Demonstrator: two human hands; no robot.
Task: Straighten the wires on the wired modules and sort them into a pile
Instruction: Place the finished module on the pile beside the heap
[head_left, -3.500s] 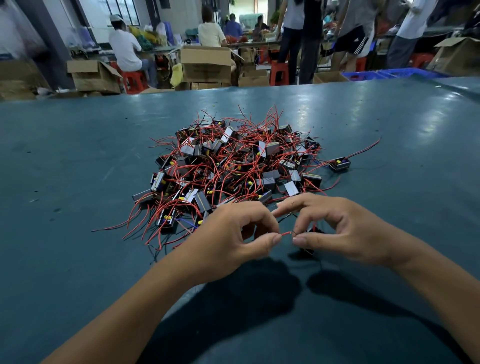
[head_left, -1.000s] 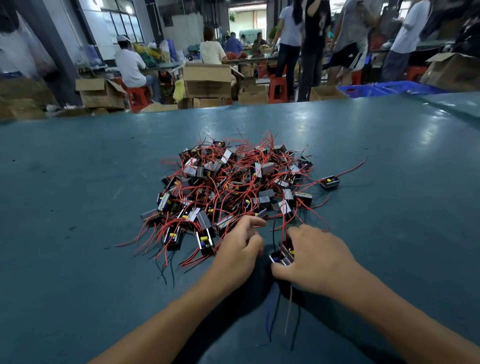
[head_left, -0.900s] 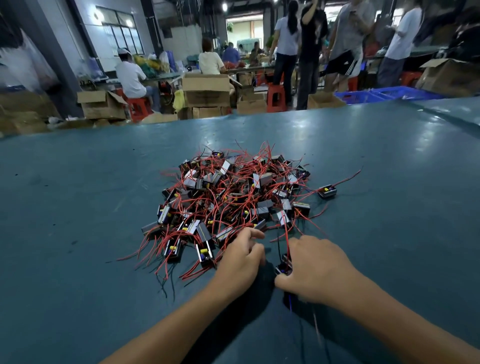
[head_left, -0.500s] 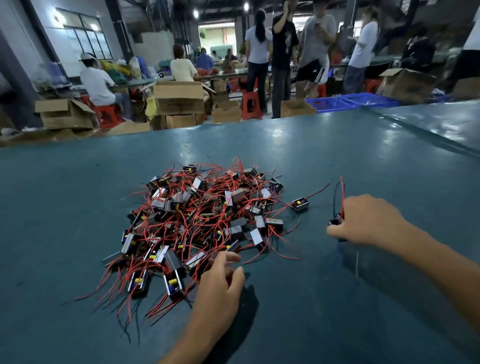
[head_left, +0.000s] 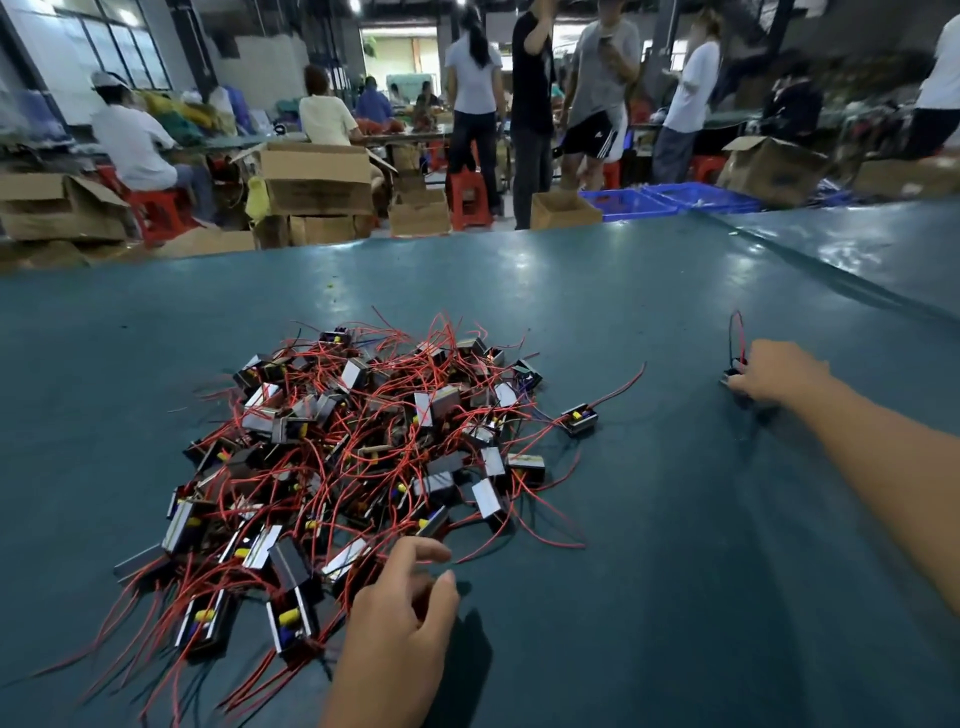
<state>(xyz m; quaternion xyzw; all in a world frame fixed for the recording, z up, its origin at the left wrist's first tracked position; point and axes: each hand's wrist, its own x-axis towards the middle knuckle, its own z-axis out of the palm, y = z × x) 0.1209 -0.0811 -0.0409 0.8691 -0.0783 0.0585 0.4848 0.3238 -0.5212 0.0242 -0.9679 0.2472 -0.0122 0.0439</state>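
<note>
A tangled heap of small black modules with red wires (head_left: 353, 447) lies on the teal table (head_left: 675, 519), left of centre. One lone module (head_left: 580, 420) sits just right of the heap, its red wire trailing right. My right hand (head_left: 774, 376) is stretched out far right and grips a single module (head_left: 733, 375) down at the table, its red and black wires (head_left: 735, 332) looping upward. My left hand (head_left: 400, 618) hovers at the heap's near edge, fingers loosely spread and holding nothing.
The table's far edge runs across the back, and a seam (head_left: 831, 280) crosses the far right corner. Beyond it stand cardboard boxes (head_left: 317, 179), red stools (head_left: 470, 200), blue crates (head_left: 670, 200) and several people.
My right hand has carried the one module away from the heap to the far right and lowered it to the table. The left hand let go and stayed at the heap's near edge.
</note>
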